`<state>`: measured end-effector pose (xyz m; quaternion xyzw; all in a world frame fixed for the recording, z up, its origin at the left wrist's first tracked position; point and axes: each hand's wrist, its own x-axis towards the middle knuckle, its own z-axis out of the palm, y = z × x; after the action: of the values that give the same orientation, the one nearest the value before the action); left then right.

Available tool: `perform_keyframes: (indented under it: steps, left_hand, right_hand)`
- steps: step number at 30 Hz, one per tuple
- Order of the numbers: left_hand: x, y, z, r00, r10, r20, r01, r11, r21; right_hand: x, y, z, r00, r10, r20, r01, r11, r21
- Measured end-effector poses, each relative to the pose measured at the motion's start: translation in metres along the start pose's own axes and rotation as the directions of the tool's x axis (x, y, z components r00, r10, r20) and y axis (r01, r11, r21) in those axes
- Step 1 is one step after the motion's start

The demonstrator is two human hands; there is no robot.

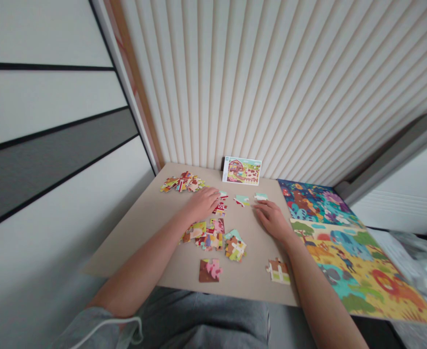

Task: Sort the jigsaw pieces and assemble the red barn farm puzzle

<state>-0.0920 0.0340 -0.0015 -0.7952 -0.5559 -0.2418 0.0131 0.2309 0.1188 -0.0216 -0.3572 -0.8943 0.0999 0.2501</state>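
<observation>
My left hand (203,202) is at the middle of the table, its fingers bent together at the left edge of a red barn puzzle piece (221,208). The fingers partly cover this piece and a red-roof piece (224,195) just above it. My right hand (272,219) rests palm down with its fingers apart, holding nothing. Its fingertips are just below a pale blue corner piece (260,196). Between the hands lies a sky-and-roof piece (241,199). Nearer me are a brown-and-pink corner piece (209,270) and a white fence piece (278,271).
A picture card of a farm (242,170) stands at the table's back. One heap of pieces (184,182) is at the back left; overlapping pieces (211,236) and a small stack (235,245) lie centrally. Two assembled puzzles, dark blue (317,202) and yellow (362,266), lie right.
</observation>
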Motion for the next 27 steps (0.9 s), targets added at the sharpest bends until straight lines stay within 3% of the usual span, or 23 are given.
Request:
perform_keyframes:
  steps: [2, 4, 6, 11, 14, 22, 27]
  left_hand:
    - [-0.004, 0.007, -0.021, 0.994, 0.07, 0.084, -0.067, 0.997, -0.036]
    - [-0.01, 0.013, -0.041, 0.958, 0.166, 0.232, -0.137, 0.981, -0.138]
    - [-0.017, 0.018, -0.054, 0.912, 0.211, 0.353, -0.129, 0.962, -0.241]
    - [-0.027, 0.027, -0.053, 0.827, 0.052, 0.56, 0.045, 0.987, -0.157]
    - [-0.028, 0.029, -0.048, 0.802, 0.003, 0.597, 0.065, 0.994, -0.093]
    - [-0.027, 0.021, -0.049, 0.785, -0.009, 0.619, 0.081, 0.993, -0.089]
    - [-0.026, 0.017, -0.054, 0.79, 0.027, 0.612, 0.134, 0.967, -0.216]
  right_hand:
    - [0.0, 0.0, 0.0, 1.0, 0.003, -0.002, -0.003, 1.0, -0.01]
    - [0.0, 0.0, 0.0, 1.0, 0.004, -0.009, -0.005, 1.0, -0.018]
    - [0.0, -0.001, 0.0, 1.0, -0.004, -0.008, 0.004, 1.0, -0.014]
    - [0.0, -0.004, 0.0, 1.0, -0.004, -0.001, 0.004, 1.0, 0.0]
    - [-0.001, -0.005, 0.0, 1.0, 0.02, -0.002, -0.02, 1.0, -0.003]
    - [-0.001, -0.009, -0.002, 0.999, 0.023, 0.023, -0.023, 1.0, -0.016]
    - [-0.003, -0.011, 0.0, 1.0, 0.011, 0.022, -0.011, 1.0, -0.012]
